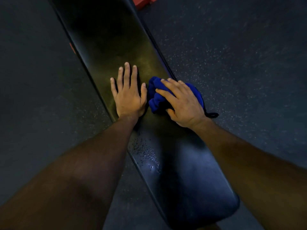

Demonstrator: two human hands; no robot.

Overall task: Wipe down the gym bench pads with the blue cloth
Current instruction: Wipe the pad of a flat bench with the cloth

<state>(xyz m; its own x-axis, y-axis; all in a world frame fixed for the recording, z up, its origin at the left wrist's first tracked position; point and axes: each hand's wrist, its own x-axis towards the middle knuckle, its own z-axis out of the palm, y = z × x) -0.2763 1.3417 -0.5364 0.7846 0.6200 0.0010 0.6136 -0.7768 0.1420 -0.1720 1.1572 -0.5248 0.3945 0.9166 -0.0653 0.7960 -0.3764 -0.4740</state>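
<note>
Hands apart on long bench pad (pixel 106 47): my left hand (pixel 127 95) lay flat, fingers straight; my right hand (pixel 181 103) gripped bunched blue cloth (pixel 156 98) at pad's right edge.

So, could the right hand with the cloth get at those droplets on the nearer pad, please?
Probably yes: the right hand grips the blue cloth just beyond the droplets, and nothing lies on the nearer pad between them.

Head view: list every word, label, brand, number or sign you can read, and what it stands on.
No readable text.
Small red tag on the left edge of the long bench pad: too small and blurred to read.
Blue cloth, red object at top: no print visible.
</note>
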